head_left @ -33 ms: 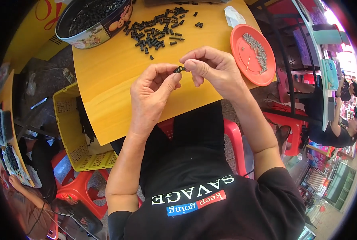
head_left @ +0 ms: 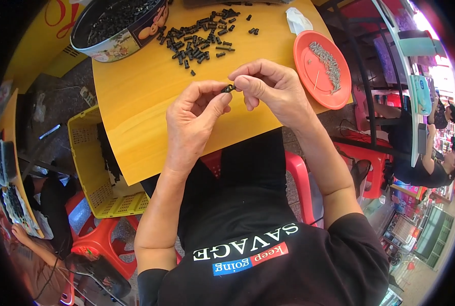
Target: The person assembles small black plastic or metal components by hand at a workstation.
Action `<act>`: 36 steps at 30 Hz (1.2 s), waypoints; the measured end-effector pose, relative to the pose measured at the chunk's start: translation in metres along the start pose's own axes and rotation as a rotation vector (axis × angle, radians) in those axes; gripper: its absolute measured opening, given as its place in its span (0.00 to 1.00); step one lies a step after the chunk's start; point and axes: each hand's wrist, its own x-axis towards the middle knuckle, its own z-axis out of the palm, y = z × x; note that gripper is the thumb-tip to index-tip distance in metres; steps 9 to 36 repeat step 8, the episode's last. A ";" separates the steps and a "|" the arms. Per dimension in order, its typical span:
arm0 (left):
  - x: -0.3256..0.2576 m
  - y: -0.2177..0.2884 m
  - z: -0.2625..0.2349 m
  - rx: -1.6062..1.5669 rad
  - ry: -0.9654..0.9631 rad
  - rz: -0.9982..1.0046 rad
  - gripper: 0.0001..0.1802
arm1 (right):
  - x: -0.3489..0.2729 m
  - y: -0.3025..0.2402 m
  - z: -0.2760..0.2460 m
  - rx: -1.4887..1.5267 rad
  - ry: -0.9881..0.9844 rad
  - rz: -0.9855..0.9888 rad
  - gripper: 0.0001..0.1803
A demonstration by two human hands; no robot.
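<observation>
My left hand pinches a small black plastic part between thumb and forefinger, above the yellow table. A round hole shows in the part. My right hand is closed in a pinch at the part's right end; whatever lies between its thumb and forefinger is hidden. Beyond my hands, a loose pile of similar black parts lies on the table. To the right of my right hand, a red plate holds many small grey metal pieces and a thin pale stick.
A round tin full of black parts stands at the table's far left. Crumpled white paper lies near the plate. A yellow crate and a red stool are at left. Other people sit at both sides.
</observation>
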 end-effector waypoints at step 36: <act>-0.001 0.000 0.000 0.006 -0.020 0.004 0.09 | -0.005 0.007 0.007 -0.167 0.056 -0.149 0.09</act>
